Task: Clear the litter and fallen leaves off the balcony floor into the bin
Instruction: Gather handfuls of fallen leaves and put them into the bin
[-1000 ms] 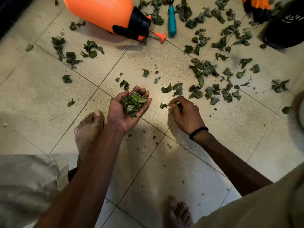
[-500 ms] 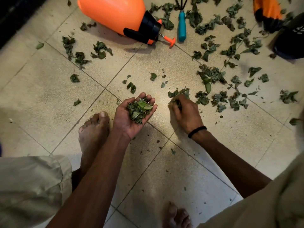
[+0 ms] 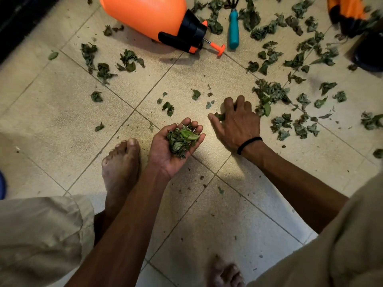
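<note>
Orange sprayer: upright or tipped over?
Tipped over. The sprayer lies on its side on the floor, with its black cap and orange nozzle pointing sideways toward the teal tool.

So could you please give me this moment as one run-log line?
left hand: cupping gathered leaves | right hand: spread over floor leaves | bin: not identifiable

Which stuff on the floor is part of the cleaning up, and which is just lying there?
Part of the job:
- handful of leaves in the left hand
- scattered leaves
- right hand, reaching for them

Just lying there:
- orange spray bottle
- blue-handled garden tool
</note>
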Demonstrator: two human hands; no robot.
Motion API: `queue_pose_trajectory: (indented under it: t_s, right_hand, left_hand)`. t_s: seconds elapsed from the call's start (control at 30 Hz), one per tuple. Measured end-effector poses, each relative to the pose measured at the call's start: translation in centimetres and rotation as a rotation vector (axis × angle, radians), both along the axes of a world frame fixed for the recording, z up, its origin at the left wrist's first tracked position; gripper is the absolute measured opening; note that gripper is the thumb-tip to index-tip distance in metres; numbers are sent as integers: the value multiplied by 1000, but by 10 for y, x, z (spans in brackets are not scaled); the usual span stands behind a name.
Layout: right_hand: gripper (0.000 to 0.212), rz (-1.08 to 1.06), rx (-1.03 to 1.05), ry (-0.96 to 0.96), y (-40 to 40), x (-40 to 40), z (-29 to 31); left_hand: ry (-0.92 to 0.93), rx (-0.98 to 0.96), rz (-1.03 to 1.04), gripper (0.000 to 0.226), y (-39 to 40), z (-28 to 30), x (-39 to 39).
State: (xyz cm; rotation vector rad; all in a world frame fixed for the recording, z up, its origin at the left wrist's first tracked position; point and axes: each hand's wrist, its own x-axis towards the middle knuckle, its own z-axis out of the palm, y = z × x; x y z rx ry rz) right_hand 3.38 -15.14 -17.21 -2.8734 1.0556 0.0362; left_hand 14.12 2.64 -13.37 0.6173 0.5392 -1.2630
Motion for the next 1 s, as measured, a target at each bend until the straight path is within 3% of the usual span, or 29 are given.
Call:
queue_pose_trajectory:
  t_s: [0.17, 0.23, 0.33, 0.4, 0.57, 0.63, 0.7, 0.8, 1.0]
  right_hand:
    - [30, 177, -32, -2, -11, 10, -5]
    - [31, 235, -46, 4, -19, 12, -8]
    - [41, 105, 89, -90, -31, 16, -7]
    - [44, -104, 342, -215, -39, 20, 6]
    - [37, -746, 1308, -592, -58, 31, 60]
    - [37, -827, 1662, -636, -67, 39, 82]
    - [38, -795, 1841, -648, -74, 50, 103]
    - [31, -662, 1779, -673, -78, 74, 137]
    - [30, -550, 1245, -898, -50, 142, 197]
  left_hand:
    - [5, 1, -8, 35, 2, 2, -3]
    - [11, 2, -1, 35, 1, 4, -3]
    - [22, 2, 34, 35, -5, 7, -3]
    - [40, -1, 78, 35, -11, 9, -1]
    - [71, 55, 160, 37, -34, 24, 3]
    - [74, 63, 200, 38, -49, 31, 4]
    - [91, 43, 258, 39, -67, 42, 6]
    - [110, 11, 334, 40, -100, 66, 19]
    - [63, -44, 481, 40, -144, 130, 68]
